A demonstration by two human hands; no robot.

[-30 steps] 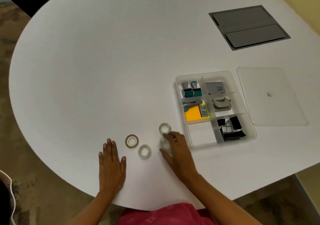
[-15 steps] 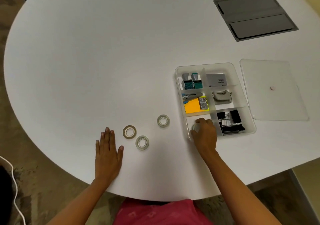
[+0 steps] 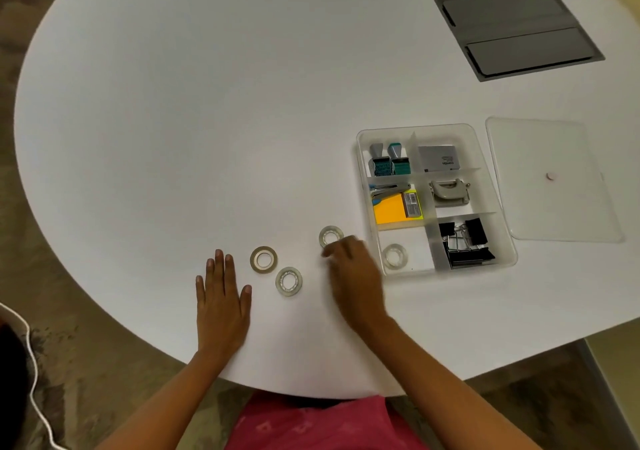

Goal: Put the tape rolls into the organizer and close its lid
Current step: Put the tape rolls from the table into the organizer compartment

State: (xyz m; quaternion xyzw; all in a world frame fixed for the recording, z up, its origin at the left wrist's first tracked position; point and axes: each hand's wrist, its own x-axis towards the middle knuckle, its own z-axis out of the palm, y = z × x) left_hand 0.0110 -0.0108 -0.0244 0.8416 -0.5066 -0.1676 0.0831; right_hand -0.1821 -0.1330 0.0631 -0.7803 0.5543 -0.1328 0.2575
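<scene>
A clear organizer (image 3: 361, 186) with several compartments sits at the right of the white table (image 3: 207, 103). One clear tape roll (image 3: 394, 256) lies in its near-left compartment. Three more rolls lie on the table: a tan one (image 3: 264, 259), a clear one (image 3: 288, 281), and another clear one (image 3: 330, 234) closest to the organizer. My right hand (image 3: 355, 276) reaches to that last roll, curled fingertips at its near edge, not lifting it. My left hand (image 3: 221, 297) rests flat beside the tan roll. The clear lid (image 3: 554, 207) lies flat to the right of the organizer.
Other compartments hold stamps (image 3: 389, 163), a grey card box (image 3: 438, 158), orange sticky notes (image 3: 389, 212), a hole punch (image 3: 448, 191) and black binder clips (image 3: 464, 241). A grey cable hatch (image 3: 517, 32) is set in the table at the far right. The table edge curves near me.
My right hand carried a clear roll from the table into the near-left compartment, let it go, and came back left to the roll nearest the organizer. My left hand stayed flat.
</scene>
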